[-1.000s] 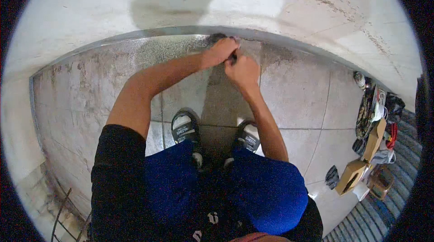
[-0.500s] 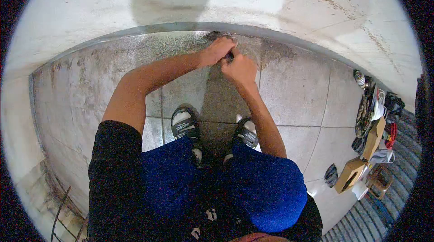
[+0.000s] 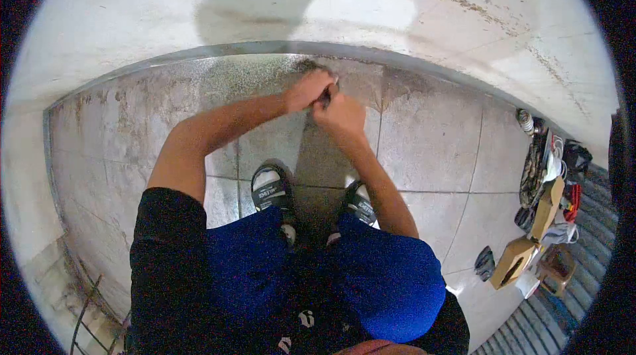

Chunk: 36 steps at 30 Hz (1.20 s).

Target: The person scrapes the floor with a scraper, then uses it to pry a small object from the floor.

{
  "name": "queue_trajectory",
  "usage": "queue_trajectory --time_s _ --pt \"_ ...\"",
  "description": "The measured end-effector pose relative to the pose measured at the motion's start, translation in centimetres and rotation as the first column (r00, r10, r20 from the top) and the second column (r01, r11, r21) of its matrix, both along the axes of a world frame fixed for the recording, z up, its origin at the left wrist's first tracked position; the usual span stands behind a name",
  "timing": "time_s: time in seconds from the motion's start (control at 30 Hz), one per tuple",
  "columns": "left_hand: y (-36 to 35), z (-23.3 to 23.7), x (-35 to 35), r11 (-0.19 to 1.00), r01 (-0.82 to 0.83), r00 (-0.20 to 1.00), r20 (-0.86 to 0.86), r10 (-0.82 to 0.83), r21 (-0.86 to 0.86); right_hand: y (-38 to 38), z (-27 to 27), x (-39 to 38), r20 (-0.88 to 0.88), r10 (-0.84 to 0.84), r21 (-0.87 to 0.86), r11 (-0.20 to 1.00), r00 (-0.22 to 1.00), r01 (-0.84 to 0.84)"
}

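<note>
Person's bent fwd over the tiled floor (image 3: 427, 146), both arms reaching out to a spot near the foot of the pale wall (image 3: 358, 0). L hand (image 3: 308, 90) is a bit closer to the wall, fingers curled in, nearly closed, on a small dark item (image 3: 326, 95). R hand (image 3: 342, 116) is just beside it, on the person's R, also bunched up w/ fingers folded against the same item. Item sits btwn the two hands, mostly covered, so can't tell its full shape or what it is; can't make out each fingertip either.

Just past L hand, toward the wall, there's a dark patch (image 3: 305, 64) on the floor, near the grey strip (image 3: 252, 48) that runs along the wall base. Can't tell if it's a stain or part of what's held. A speckled, shiny area (image 3: 245, 76) spreads to the L of it.

Feet are apart in dark slides, L slide (image 3: 270, 189) and R slide (image 3: 362, 206), both on the tiles below the hands. Blue shorts (image 3: 397, 282), black top (image 3: 169, 242).

Off to the person's R: open cardboard box (image 3: 513, 261), brown stool (image 3: 558, 265) next to it, red item (image 3: 574, 201) and black bag (image 3: 578, 155) farther up, w/ a ribbed surface (image 3: 530, 328) alongside.
</note>
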<state>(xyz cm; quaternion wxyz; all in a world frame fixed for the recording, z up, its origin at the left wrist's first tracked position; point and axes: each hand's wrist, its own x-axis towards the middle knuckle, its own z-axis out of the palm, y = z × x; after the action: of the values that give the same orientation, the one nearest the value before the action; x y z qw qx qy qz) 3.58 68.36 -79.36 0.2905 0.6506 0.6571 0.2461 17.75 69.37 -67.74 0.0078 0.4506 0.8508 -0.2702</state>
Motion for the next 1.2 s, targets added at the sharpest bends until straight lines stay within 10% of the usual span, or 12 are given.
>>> queue_trajectory --time_s 0.03,0.13,0.17,0.4,0.57,1.07,1.1,1.2 --pt "-0.8 0.4 0.5 0.993 -0.042 0.994 0.098 0.053 -0.115 -0.8 -0.1 0.3 0.013 -0.004 -0.017 1.000 1.000 0.004" --pt "-1.9 0.9 0.4 0.987 0.071 0.951 -0.308 -0.025 0.141 -1.2 -0.3 0.4 0.009 0.083 -0.065 0.994 0.996 -0.083" --pt "-1.2 1.4 -0.1 0.981 -0.129 0.992 -0.035 0.125 -0.147 -0.8 -0.8 -0.2 -0.018 0.093 -0.039 0.995 0.996 -0.093" --pt "0.4 -1.4 -3.4 0.992 0.036 0.973 -0.230 -0.006 0.124 -0.3 -2.8 -2.2 -0.039 0.142 0.070 0.988 0.989 -0.139" --pt "-0.4 2.1 -2.2 0.979 0.202 0.848 -0.496 -0.185 -0.020 -1.0 -3.7 -1.3 0.006 0.124 0.023 0.992 0.992 -0.125" --pt "0.5 -2.5 0.6 0.991 0.128 0.982 -0.135 -0.132 -0.041 -1.0 0.2 1.7 0.019 -0.086 -0.073 0.993 0.996 0.087" --pt "0.9 2.4 0.7 0.959 0.282 0.884 -0.377 -0.277 -0.044 -0.5 0.0 1.9 -0.010 -0.101 -0.080 0.992 0.995 0.100" --pt "1.6 2.3 0.3 0.860 0.376 0.903 -0.346 -0.256 0.346 1.1 1.3 2.0 0.015 -0.137 -0.059 0.989 0.991 0.137"
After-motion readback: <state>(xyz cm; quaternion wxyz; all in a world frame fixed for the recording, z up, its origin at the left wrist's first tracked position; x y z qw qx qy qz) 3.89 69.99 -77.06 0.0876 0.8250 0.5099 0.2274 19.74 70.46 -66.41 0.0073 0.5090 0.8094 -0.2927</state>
